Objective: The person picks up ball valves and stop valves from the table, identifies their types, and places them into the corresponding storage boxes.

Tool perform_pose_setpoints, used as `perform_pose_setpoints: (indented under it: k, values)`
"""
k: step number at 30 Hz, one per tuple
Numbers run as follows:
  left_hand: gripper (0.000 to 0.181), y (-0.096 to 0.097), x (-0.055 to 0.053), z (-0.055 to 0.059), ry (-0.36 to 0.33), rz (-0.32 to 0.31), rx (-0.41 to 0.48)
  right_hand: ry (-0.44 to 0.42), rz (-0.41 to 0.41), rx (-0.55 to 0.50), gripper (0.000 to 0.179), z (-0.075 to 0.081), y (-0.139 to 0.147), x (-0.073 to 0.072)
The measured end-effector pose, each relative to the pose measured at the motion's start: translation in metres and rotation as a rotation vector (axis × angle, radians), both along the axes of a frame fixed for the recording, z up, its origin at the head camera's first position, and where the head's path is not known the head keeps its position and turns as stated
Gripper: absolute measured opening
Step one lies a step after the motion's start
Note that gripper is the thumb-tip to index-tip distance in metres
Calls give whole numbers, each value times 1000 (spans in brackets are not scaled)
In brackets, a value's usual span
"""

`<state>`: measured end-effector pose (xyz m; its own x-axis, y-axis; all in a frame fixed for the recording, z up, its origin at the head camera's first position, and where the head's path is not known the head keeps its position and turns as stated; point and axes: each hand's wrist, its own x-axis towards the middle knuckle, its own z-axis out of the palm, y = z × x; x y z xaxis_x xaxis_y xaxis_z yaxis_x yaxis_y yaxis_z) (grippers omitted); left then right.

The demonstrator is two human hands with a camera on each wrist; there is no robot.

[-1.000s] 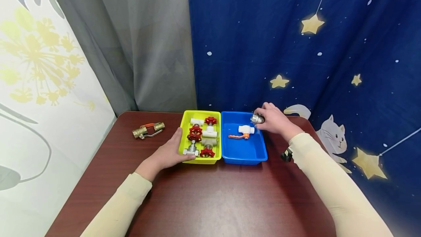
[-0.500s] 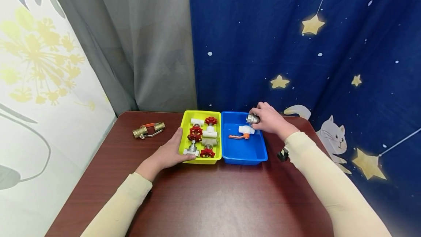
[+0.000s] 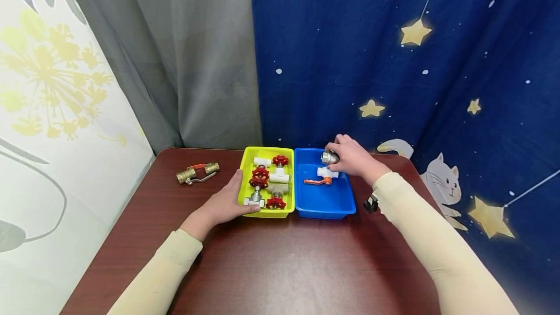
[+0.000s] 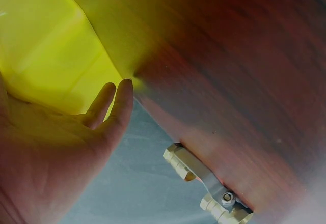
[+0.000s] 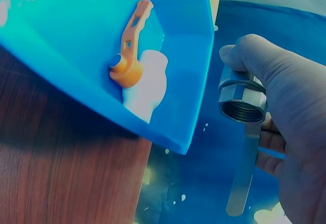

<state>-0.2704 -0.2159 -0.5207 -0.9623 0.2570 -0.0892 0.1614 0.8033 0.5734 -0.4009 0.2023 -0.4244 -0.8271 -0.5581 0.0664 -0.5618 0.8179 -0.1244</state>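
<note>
- Has two brass ball valves (image 3: pixel 188 175) lying at nine o'clock of the yellow tray (image 3: pixel 282 215).
- Rests the left hand (image 3: pixel 220 203), with extended fingers, at that tray's eight o'clock corner, probably for steadying.
- Clamps a metal ball valve (image 3: pixel 331 158) in the right hand (image 3: pixel 352 157), presumably for firm control, near the blue tray (image 3: pixel 323 201)'s twelve o'clock rim.
- Points its threaded end (image 5: pixel 243 111) toward nine in the head view, with long axis roughly nine to three.
</note>
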Motion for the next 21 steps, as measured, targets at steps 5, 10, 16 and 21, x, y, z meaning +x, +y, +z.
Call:
perform_pose_setpoints:
  k: [5,10,16,21]
  values:
    - [145,0,0,1,4,2,7,-1,11,-14,50,0,-7,-1]
    - [145,0,1,1,3,3,11,6,25,-26,48,1,-14,0]
    - [144,0,0,0,-1,3,10,8,38,-26,47,2,-19,0]
    - [144,0,0,0,3,3,12,7,43,-28,49,2,-24,-1]
